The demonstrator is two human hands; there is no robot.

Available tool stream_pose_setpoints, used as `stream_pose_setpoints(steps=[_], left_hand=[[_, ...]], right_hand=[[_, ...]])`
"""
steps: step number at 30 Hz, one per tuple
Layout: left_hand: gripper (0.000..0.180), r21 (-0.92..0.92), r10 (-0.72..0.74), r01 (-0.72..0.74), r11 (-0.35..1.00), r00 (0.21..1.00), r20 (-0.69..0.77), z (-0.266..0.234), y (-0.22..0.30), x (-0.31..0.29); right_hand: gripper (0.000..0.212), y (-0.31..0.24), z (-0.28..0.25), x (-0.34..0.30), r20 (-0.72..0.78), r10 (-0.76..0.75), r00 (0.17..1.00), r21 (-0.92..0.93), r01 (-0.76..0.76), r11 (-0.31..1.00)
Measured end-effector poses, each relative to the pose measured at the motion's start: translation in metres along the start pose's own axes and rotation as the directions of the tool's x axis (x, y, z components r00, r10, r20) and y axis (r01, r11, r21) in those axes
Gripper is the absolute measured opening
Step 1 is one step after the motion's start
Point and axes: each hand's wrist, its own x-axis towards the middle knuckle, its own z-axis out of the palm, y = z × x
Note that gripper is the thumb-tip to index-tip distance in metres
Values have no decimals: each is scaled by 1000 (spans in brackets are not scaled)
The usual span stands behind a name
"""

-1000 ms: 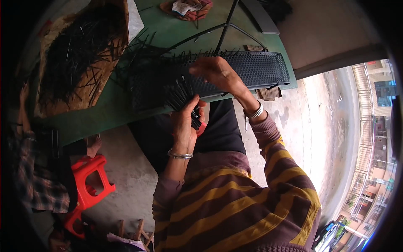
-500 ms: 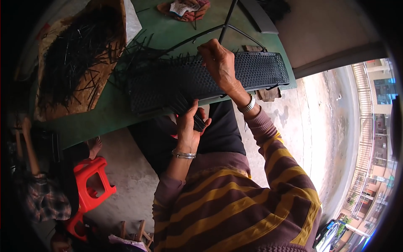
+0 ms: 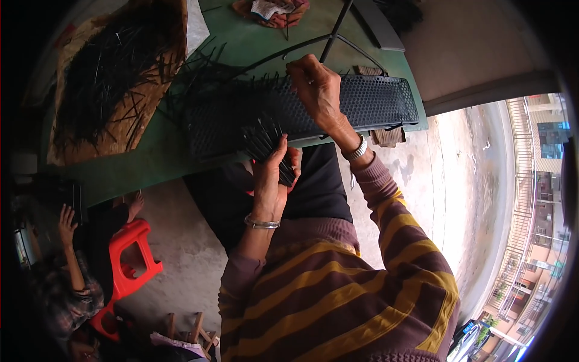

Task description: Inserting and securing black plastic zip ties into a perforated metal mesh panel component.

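Observation:
My left hand is closed round a bundle of thin black strips, whose loose ends fan out over the near edge of a long black panel. The panel has a honeycomb of small holes and lies across the table. Above its middle, my right hand is closed with fingers pinched together; what they hold, if anything, is too small to make out. Black strips stick up along the panel's far edge, left of my right hand.
A brown sheet piled with loose black strips lies at the left of the green table. Behind the panel stands a black metal frame. Another person's hand shows at far left, near a red stool.
The strips in my left hand have tipped up and spread out more. My right hand stays pinched at nearly the same place. At left, the other person's hand has turned upward with fingers spread.

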Motion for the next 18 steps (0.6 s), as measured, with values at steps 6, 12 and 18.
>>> stream_pose_setpoints(steps=[6,12,18], left_hand=[[17,-35,-40,38,999,998,-56,7,2,-6],[26,-30,-68,69,997,998,19,-3,2,-3],[26,-56,-93,98,994,992,87,-7,1,-2]], right_hand=[[2,7,4,-3,2,14,1000,27,-14,1000],[4,-3,4,6,128,-75,989,-334,114,936],[8,9,8,-11,240,-116,964,-471,220,854]])
